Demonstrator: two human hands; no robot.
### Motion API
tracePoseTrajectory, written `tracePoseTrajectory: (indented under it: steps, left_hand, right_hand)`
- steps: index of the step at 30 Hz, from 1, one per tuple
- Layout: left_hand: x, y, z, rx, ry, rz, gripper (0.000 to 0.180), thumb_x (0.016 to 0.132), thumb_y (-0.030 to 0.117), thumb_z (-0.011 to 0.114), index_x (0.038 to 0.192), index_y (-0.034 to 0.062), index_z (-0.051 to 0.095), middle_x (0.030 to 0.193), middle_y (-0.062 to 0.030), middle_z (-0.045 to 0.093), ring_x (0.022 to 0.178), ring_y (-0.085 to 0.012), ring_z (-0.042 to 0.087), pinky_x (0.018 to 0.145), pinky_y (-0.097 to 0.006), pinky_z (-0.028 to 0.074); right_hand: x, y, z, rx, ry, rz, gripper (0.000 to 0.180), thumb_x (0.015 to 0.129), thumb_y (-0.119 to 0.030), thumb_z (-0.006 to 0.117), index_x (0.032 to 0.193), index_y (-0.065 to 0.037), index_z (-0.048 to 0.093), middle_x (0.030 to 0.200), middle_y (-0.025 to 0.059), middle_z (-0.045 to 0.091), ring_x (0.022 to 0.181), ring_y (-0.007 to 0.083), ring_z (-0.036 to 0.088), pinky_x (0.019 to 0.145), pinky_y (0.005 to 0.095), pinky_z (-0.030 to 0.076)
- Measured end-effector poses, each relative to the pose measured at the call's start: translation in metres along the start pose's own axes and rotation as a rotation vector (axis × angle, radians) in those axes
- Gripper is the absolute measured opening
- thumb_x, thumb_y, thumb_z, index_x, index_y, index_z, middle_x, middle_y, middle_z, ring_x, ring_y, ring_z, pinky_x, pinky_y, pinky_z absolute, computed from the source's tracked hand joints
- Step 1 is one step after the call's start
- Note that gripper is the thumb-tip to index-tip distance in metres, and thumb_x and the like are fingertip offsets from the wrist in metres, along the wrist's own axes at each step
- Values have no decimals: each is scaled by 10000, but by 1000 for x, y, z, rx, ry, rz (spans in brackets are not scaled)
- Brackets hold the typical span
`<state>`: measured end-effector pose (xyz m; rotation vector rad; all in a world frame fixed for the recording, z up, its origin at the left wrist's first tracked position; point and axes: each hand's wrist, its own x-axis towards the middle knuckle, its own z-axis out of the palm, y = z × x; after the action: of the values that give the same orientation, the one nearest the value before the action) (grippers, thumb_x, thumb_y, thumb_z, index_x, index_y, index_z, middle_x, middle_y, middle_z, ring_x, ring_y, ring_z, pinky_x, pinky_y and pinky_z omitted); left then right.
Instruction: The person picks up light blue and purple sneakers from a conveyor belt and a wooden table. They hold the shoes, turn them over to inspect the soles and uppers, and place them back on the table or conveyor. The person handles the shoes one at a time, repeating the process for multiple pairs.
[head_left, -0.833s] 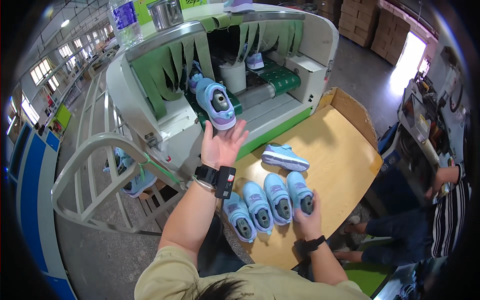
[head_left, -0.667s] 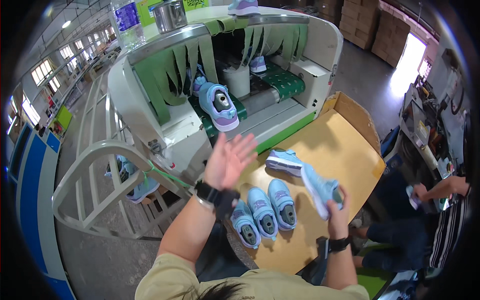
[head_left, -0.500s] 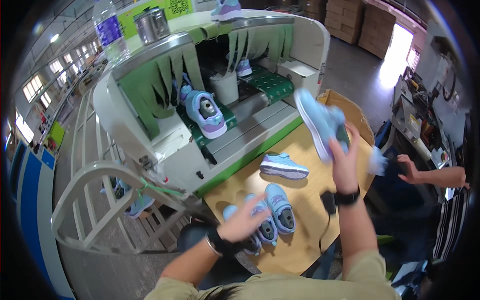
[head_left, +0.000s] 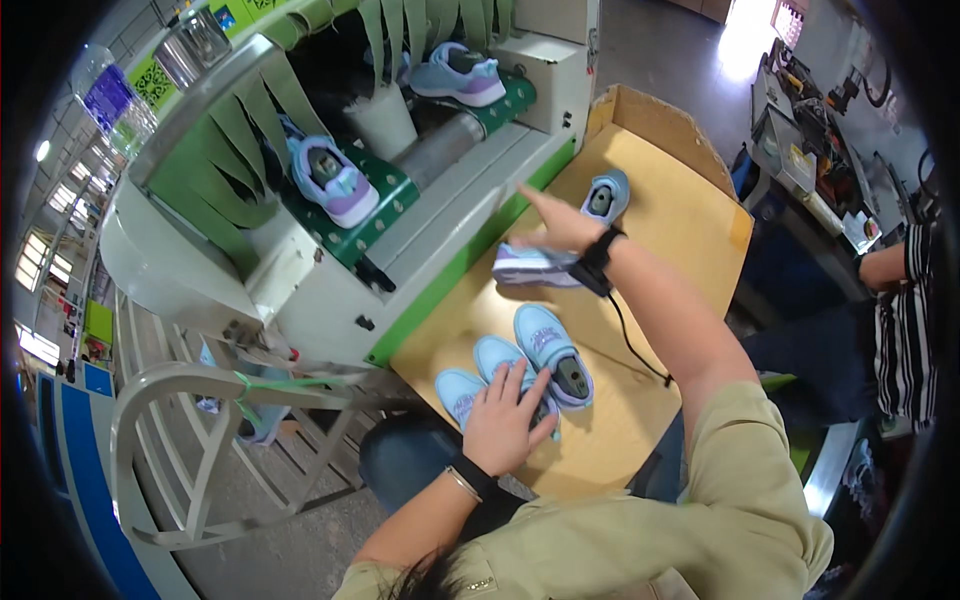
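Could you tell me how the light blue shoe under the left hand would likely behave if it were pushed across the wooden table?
The light blue shoe rests flat on its sole on the smooth table, so it would probably slide, not roll. It looks small and padded, so likely light. Its neighbour touches it and would probably shift too.

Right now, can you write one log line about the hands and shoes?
left hand: resting on blue shoes | right hand: open, above sideways shoe | tabletop: wooden

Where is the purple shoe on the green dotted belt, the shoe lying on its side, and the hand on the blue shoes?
purple shoe (head_left: 335, 182), head view, on its upper.
shoe lying on its side (head_left: 532, 266), head view, on its sidewall.
left hand (head_left: 503, 420), head view, on its back.
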<state>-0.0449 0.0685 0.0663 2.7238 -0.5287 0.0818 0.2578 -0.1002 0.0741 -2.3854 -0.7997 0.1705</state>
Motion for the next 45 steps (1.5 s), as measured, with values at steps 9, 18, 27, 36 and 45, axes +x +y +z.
tracePoseTrajectory:
  steps: [9, 18, 27, 36, 45]
  left_hand:
    - [-3, 1, -1, -12, 33, 4, 665, 913, 468, 648, 1487, 171, 493, 1487, -176, 477, 1378, -369, 459, 1035, -491, 420]
    - [21, 18, -39, -1976, 30, -306, 758, 1035, 629, 387, 1540, 63, 378, 1523, -176, 473, 1400, -380, 467, 1103, -520, 424]
    - [-39, -19, -24, -2354, -227, -380, 700, 1036, 596, 409, 1492, 65, 412, 1368, -258, 568, 1215, -434, 606, 972, -526, 550]
    - [-81, -18, -47, -2198, 67, -517, 803, 992, 661, 440, 1520, 58, 376, 1466, -174, 520, 1320, -416, 543, 1001, -546, 520]
    - [-46, -6, -31, -2235, 96, -468, 659, 1057, 545, 402, 1508, 64, 378, 1441, -166, 534, 1343, -368, 532, 1030, -495, 519]
  right_hand:
    - [-155, 13, 35, 353, 464, 203, 929, 751, -143, 856, 1526, -35, 354, 1200, 255, 633, 1138, 413, 616, 978, 418, 489]
    - [-197, -68, -18, 41, 592, -412, 870, 718, -56, 814, 1481, -63, 395, 1414, 212, 503, 1291, 425, 486, 1100, 497, 391]
    - [-59, 50, -19, -87, 505, 179, 897, 782, -354, 820, 1536, -132, 387, 1524, 329, 354, 1436, 511, 312, 1178, 526, 314]
    - [-23, 124, 16, 154, 403, 249, 613, 725, -89, 708, 1308, -153, 533, 1403, 211, 418, 1339, 413, 421, 1143, 402, 379]
    - [-229, -13, 21, 437, -49, -25, 841, 793, -155, 773, 1531, -97, 374, 1571, 215, 321, 1486, 382, 294, 1216, 430, 255]
